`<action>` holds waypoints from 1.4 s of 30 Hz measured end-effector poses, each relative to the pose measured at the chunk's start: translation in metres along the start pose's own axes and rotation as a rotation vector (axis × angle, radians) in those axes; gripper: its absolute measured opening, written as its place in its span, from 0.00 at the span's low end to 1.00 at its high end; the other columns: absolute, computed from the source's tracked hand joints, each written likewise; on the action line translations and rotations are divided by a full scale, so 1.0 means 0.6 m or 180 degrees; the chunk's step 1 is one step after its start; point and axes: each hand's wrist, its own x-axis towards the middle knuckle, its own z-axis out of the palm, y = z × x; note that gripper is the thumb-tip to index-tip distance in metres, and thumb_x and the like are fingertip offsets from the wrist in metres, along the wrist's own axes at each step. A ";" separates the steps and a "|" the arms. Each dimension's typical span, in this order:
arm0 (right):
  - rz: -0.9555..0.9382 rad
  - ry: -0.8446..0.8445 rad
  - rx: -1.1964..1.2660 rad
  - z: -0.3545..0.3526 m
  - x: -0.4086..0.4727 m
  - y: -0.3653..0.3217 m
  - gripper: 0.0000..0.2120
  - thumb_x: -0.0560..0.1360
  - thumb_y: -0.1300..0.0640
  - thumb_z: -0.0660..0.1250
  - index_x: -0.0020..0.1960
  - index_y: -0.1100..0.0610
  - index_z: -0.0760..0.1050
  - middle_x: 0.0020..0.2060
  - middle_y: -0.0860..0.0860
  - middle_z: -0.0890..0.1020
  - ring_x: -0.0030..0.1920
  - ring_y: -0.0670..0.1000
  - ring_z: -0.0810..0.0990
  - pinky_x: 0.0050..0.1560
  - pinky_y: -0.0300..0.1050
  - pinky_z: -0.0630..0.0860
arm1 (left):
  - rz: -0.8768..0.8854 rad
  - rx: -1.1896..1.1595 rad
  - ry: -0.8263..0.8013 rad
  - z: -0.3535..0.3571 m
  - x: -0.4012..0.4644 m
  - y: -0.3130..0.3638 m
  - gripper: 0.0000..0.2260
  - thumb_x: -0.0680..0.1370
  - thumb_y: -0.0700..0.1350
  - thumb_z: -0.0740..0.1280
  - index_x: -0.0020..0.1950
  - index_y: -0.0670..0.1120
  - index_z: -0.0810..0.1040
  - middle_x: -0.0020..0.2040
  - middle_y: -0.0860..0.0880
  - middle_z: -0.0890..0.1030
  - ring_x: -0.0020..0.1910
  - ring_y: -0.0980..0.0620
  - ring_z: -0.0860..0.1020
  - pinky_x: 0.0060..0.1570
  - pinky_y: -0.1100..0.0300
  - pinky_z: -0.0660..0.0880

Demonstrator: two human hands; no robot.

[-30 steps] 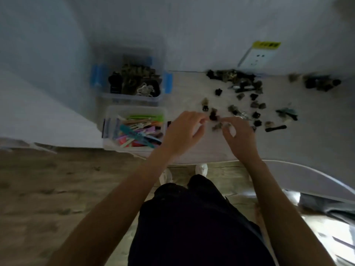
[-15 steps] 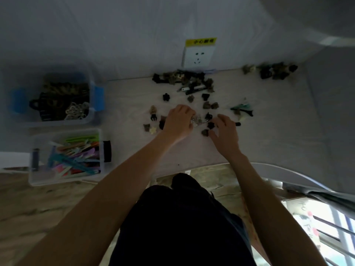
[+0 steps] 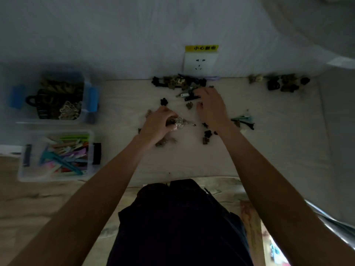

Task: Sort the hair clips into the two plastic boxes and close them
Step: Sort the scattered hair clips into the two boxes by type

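Note:
Dark and brown claw clips [image 3: 178,82] lie scattered on the pale table [image 3: 269,146], with another small heap [image 3: 282,84] at the far right. My left hand [image 3: 159,125] is closed around several small clips, a clear one [image 3: 177,121] showing between the fingers. My right hand [image 3: 211,108] hovers over the loose clips with fingers spread, holding nothing that I can see. At the left stand two open plastic boxes: the far box [image 3: 87,96] with blue latches holds dark claw clips, the near box [image 3: 92,150] holds coloured flat clips.
A wall socket [image 3: 200,63] with a yellow label sits on the wall behind the clips. Teal and black flat clips [image 3: 243,120] lie right of my right wrist. The table's front edge runs just above my dark-clothed lap [image 3: 172,217].
The view has swung right, so the boxes now sit farther left. My right hand moved up and away toward the far clips. My left hand stayed closed on the gathered clips.

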 end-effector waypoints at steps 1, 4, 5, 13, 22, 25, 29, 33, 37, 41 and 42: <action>-0.0026 -0.0128 -0.0152 0.007 0.017 -0.001 0.18 0.74 0.67 0.59 0.64 0.62 0.70 0.61 0.61 0.74 0.60 0.60 0.71 0.58 0.51 0.67 | -0.0047 0.0000 0.0053 -0.003 -0.001 -0.002 0.15 0.72 0.44 0.71 0.58 0.45 0.77 0.58 0.46 0.75 0.54 0.47 0.76 0.51 0.61 0.68; -0.0145 -0.0217 -0.0606 0.019 0.043 0.003 0.19 0.72 0.68 0.61 0.63 0.62 0.70 0.59 0.61 0.74 0.57 0.60 0.72 0.52 0.51 0.67 | -0.0156 -0.0009 0.0289 -0.016 -0.005 -0.009 0.15 0.72 0.44 0.71 0.58 0.46 0.78 0.57 0.47 0.77 0.54 0.49 0.76 0.50 0.65 0.65; -0.0157 -0.0200 -0.0624 0.019 0.045 0.003 0.19 0.72 0.68 0.62 0.63 0.63 0.70 0.58 0.62 0.74 0.56 0.60 0.73 0.49 0.50 0.67 | -0.0183 -0.0047 0.0355 -0.020 -0.005 -0.011 0.14 0.72 0.44 0.71 0.58 0.46 0.78 0.56 0.47 0.77 0.53 0.50 0.77 0.49 0.66 0.65; 0.0103 -0.0380 -0.0222 0.025 0.010 0.026 0.14 0.76 0.65 0.59 0.61 0.63 0.68 0.51 0.61 0.76 0.48 0.58 0.76 0.44 0.48 0.70 | 0.0167 0.0400 0.0460 -0.044 0.039 0.012 0.15 0.76 0.46 0.66 0.62 0.47 0.74 0.60 0.46 0.76 0.61 0.45 0.70 0.58 0.56 0.67; -0.0087 -0.0204 -0.0250 0.003 -0.018 0.052 0.14 0.76 0.63 0.59 0.61 0.64 0.71 0.48 0.63 0.77 0.47 0.60 0.75 0.44 0.46 0.65 | -0.0067 0.0959 0.0159 -0.014 0.139 0.073 0.12 0.78 0.39 0.59 0.60 0.41 0.72 0.58 0.41 0.76 0.55 0.41 0.75 0.52 0.50 0.71; -0.0045 -0.0181 -0.0122 -0.022 -0.012 0.060 0.11 0.79 0.63 0.57 0.58 0.66 0.72 0.50 0.64 0.73 0.43 0.60 0.74 0.40 0.44 0.65 | -0.0054 0.0901 0.0211 -0.014 0.140 0.068 0.10 0.77 0.38 0.59 0.57 0.41 0.74 0.56 0.40 0.78 0.53 0.40 0.76 0.50 0.50 0.72; -0.0119 -0.0013 -0.0041 -0.047 0.026 0.064 0.12 0.79 0.64 0.55 0.59 0.67 0.69 0.54 0.65 0.72 0.42 0.56 0.71 0.38 0.47 0.67 | -0.0091 0.0812 0.0042 -0.015 0.114 0.053 0.15 0.76 0.40 0.62 0.62 0.43 0.72 0.59 0.41 0.76 0.53 0.39 0.76 0.48 0.51 0.72; -0.0124 -0.0174 -0.0256 -0.038 0.085 0.073 0.13 0.78 0.65 0.54 0.61 0.67 0.67 0.50 0.65 0.75 0.46 0.61 0.74 0.42 0.50 0.68 | -0.0103 0.0927 0.0008 -0.015 0.082 0.032 0.15 0.73 0.41 0.65 0.60 0.45 0.72 0.59 0.44 0.73 0.52 0.42 0.75 0.44 0.53 0.71; 0.0054 -0.0373 -0.0494 -0.011 0.098 0.075 0.15 0.78 0.61 0.57 0.63 0.65 0.68 0.51 0.65 0.77 0.49 0.63 0.76 0.43 0.49 0.69 | -0.0307 0.0798 0.0187 -0.020 0.068 0.024 0.13 0.73 0.43 0.64 0.58 0.47 0.73 0.54 0.47 0.79 0.54 0.45 0.74 0.47 0.53 0.71; 0.0269 -0.0522 -0.0378 -0.004 0.087 0.071 0.22 0.76 0.55 0.62 0.67 0.62 0.66 0.57 0.63 0.76 0.56 0.61 0.75 0.52 0.51 0.71 | -0.0152 0.0575 0.0500 -0.026 0.069 0.026 0.10 0.77 0.44 0.61 0.57 0.47 0.75 0.52 0.47 0.80 0.51 0.46 0.76 0.47 0.54 0.73; 0.0286 -0.0622 -0.0423 -0.004 0.082 0.072 0.22 0.75 0.55 0.63 0.67 0.62 0.67 0.58 0.63 0.75 0.56 0.61 0.74 0.53 0.51 0.71 | -0.0090 0.0508 0.0558 -0.026 0.070 0.029 0.10 0.77 0.43 0.60 0.57 0.47 0.75 0.52 0.47 0.80 0.50 0.46 0.77 0.47 0.54 0.73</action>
